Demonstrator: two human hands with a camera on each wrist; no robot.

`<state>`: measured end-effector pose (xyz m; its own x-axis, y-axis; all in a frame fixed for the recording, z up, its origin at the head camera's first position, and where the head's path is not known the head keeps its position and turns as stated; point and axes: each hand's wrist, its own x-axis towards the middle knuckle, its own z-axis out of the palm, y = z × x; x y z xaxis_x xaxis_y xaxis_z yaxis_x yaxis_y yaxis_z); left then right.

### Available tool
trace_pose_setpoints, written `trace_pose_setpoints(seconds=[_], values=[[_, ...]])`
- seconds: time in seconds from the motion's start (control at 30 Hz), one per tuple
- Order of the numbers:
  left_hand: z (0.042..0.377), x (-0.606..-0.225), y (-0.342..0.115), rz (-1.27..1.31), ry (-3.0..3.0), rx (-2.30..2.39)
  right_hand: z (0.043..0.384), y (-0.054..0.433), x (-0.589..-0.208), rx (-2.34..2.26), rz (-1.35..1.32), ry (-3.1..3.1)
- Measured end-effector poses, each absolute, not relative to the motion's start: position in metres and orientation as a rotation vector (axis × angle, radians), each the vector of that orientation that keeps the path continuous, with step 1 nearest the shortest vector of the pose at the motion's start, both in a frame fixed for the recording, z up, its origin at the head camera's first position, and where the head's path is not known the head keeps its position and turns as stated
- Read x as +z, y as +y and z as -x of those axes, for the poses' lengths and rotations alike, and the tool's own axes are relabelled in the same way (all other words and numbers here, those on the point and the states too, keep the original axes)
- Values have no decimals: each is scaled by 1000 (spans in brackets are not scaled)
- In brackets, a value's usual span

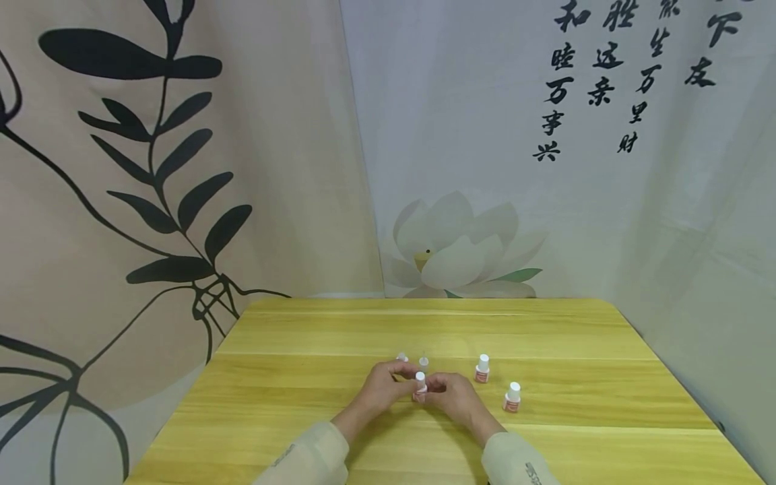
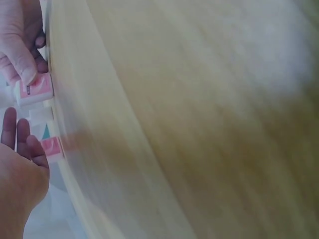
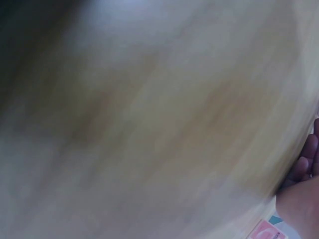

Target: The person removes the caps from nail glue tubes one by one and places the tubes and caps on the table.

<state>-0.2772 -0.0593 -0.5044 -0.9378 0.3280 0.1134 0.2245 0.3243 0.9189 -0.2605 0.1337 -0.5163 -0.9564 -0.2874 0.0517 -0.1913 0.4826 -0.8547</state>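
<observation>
A small white bottle point(image 1: 419, 387) with a white cap and a pink label stands upright between the two hands in the head view. My right hand point(image 1: 455, 399) pinches its lower body; in the left wrist view the thumb presses on the pink label point(image 2: 37, 89). On the bottle's other side, my left hand point(image 1: 383, 387) has its fingers extended near it, and the left wrist view shows a gap between the visible fingers and the bottle. Whether the left thumb touches it is unclear. The right wrist view catches only part of the right hand point(image 3: 299, 199) at the edge.
Two similar bottles, one farther back point(image 1: 481, 369) and one nearer point(image 1: 512, 397), stand right of the hands. Beyond the left hand show two more whitish tops point(image 1: 402, 356), partly hidden. All are on a wooden table point(image 1: 303, 337) backed by a printed curtain point(image 1: 291, 168).
</observation>
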Motion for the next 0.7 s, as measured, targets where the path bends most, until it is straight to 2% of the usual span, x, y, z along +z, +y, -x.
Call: trace_pose_setpoints(seconds=[0.7], values=[[277, -504, -58, -518, 2484, 1688, 260, 135, -516, -1490, 441, 2627]])
